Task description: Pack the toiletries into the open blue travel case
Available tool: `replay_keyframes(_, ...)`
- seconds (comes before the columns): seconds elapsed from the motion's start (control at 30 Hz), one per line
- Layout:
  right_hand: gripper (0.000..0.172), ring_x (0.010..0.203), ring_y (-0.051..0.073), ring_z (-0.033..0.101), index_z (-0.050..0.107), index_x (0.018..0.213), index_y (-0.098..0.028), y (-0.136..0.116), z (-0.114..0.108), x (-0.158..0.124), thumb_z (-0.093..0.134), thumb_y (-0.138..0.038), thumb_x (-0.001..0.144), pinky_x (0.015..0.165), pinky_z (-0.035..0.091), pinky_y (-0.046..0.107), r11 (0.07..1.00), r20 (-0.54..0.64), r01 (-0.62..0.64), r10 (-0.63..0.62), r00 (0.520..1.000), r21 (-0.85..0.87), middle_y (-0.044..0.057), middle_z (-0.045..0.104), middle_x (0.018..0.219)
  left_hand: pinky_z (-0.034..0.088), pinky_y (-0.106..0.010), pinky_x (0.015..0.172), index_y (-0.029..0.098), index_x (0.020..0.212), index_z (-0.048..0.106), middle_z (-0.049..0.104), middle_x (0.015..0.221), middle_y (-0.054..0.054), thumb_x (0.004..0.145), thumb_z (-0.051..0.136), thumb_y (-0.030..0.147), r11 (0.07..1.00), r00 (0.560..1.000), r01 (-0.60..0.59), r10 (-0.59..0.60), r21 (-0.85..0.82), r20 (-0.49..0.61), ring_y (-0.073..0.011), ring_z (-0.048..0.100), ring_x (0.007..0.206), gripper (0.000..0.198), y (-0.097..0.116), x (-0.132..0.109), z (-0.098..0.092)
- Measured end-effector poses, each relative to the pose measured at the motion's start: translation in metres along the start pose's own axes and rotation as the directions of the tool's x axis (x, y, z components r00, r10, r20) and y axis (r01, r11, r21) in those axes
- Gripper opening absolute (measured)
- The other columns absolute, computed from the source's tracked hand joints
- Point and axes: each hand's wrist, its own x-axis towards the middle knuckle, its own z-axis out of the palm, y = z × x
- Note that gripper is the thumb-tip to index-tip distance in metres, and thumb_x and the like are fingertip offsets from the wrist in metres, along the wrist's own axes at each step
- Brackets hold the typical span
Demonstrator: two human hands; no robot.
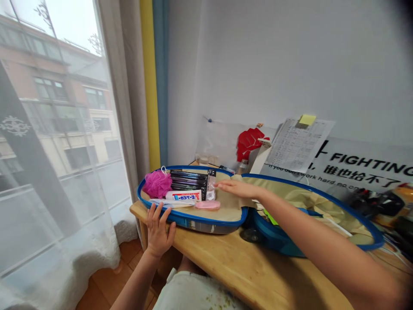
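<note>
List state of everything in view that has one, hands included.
suitcase: open, halves side by side
bath puff: bunched
toothpaste tube: lying flat
pink case: looks shut
black packaged set: sealed or not, unclear
sheer curtain: drawn across
left hand: open, fingers spread at suitcase edge
right hand: open, fingers extended

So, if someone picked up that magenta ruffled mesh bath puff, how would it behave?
The magenta ruffled mesh bath puff would probably squash easily, since it looks softly bunched. It seems likely light for its size, being mostly loose folds. Its thin white cord loop might flop when lifted.
</note>
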Motion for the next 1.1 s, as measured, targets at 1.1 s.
replay_keyframes(1.1,0.028,0.080,0.023,0.062,0.061,0.081,-0.020,0.118,-0.019,-0.154,0.056,-0.040,0.062,0.072,0.045,0.033,0.861,-0.025,-0.441,0.450,0.893,-0.253,0.006,0.067,0.084,0.020,-0.055,0.112,0.022,0.139,0.033,0.031,0.147,-0.014,0.085,0.051,0.020,0.999,1.000,-0.013,0.013,-0.032,-0.002,-0.0325,0.018,0.141,0.057,-0.001,0.001,-0.001)
